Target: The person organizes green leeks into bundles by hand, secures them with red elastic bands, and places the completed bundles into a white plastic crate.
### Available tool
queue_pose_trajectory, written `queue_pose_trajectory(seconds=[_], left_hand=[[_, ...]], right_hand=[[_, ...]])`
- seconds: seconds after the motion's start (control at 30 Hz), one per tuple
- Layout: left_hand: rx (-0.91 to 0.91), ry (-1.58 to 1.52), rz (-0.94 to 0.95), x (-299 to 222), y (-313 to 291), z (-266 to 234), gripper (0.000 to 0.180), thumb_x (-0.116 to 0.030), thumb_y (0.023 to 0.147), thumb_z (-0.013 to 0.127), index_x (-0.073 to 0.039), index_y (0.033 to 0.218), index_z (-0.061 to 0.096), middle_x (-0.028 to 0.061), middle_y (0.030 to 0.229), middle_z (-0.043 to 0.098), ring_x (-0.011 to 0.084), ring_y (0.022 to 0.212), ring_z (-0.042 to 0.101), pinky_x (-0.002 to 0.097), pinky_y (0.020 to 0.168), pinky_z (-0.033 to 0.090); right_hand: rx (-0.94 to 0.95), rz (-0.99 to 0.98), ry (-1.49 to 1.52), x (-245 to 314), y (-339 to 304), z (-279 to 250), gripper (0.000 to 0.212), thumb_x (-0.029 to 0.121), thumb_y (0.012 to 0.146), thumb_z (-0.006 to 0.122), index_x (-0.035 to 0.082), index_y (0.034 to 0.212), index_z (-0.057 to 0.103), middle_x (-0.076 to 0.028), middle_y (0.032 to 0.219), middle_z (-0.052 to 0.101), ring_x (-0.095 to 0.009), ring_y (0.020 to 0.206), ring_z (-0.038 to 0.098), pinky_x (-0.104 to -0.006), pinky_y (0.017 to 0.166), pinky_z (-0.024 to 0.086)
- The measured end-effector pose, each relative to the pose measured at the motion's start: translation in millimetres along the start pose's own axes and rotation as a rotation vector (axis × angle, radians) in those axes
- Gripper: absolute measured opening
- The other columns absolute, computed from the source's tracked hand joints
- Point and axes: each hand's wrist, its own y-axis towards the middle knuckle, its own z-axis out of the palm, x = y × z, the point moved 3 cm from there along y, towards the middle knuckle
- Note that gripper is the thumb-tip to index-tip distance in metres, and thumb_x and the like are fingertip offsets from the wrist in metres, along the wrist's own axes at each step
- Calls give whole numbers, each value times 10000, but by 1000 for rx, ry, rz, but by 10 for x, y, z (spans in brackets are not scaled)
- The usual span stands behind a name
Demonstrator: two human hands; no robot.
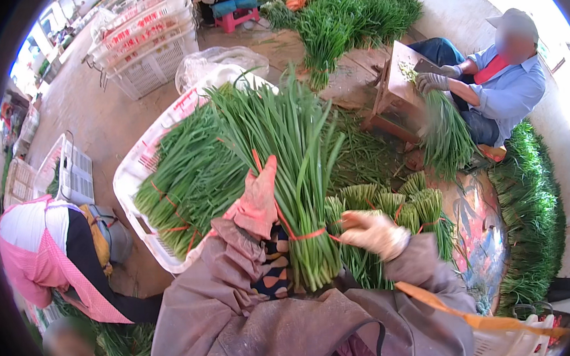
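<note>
Left hand (259, 203), pink glove, closed on orange band (312, 234), one end poking above the fingers. Band circles the lower stalks of the green bundle (306, 190), upright just right of that grip, leaves up, cut ends down at the lap. Right hand (373, 234), pale glove, blurred, at the band's right side; can't tell if its fingers are closed. Left of the grip: white crate (125, 182) of banded greens (191, 165). Just beyond the right hand: upright cut bunches (426, 208), some banded. Farther up-right: co-worker (514, 96), gloved, at wooden stand (399, 81) with more greens (446, 133). Far upper left of grip: stacked crates (147, 55).
</note>
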Motion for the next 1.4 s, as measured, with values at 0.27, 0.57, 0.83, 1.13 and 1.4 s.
queue_pose_trajectory(seconds=[0.27,0.57,0.83,1.13,1.4], left_hand=[[105,1281,629,-80,255,-386,482,-16,886,566,-67,1359,494,198,1336,499,314,1258,473,381,989,442],[450,391,-105,-192,-652,-536,659,-478,968,514,67,1336,461,187,1337,530,277,1251,509,394,1060,397],[491,-312,-369,615,-309,-474,813,-623,929,464,35,1402,399,172,1353,526,262,1218,542,411,1024,447],[509,-685,-210,81,-470,-236,881,-710,870,441,31,1346,458,222,1277,556,359,1146,565,547,1006,445],[234,-635,-43,-157,-166,-528,733,-599,933,427,47,1255,557,231,1324,545,371,1229,507,508,1110,335]], right_hand=[[134,131,578,-203,779,490,482,105,734,807,-59,1137,600,-158,1000,693,-248,870,691,-396,775,586],[554,46,1202,65,390,311,851,509,819,618,-90,1383,400,-257,1308,543,-360,1165,582,-518,985,485],[859,154,1172,56,726,865,734,566,887,573,-36,1303,514,-231,1228,612,-347,1045,644,-464,940,513],[318,97,181,-99,227,301,325,193,848,739,-28,1074,662,-83,1008,692,-136,884,629,-278,811,497],[-22,-573,344,635,413,600,609,14,751,754,29,1320,539,-100,1268,571,-186,1124,560,-328,920,466]])
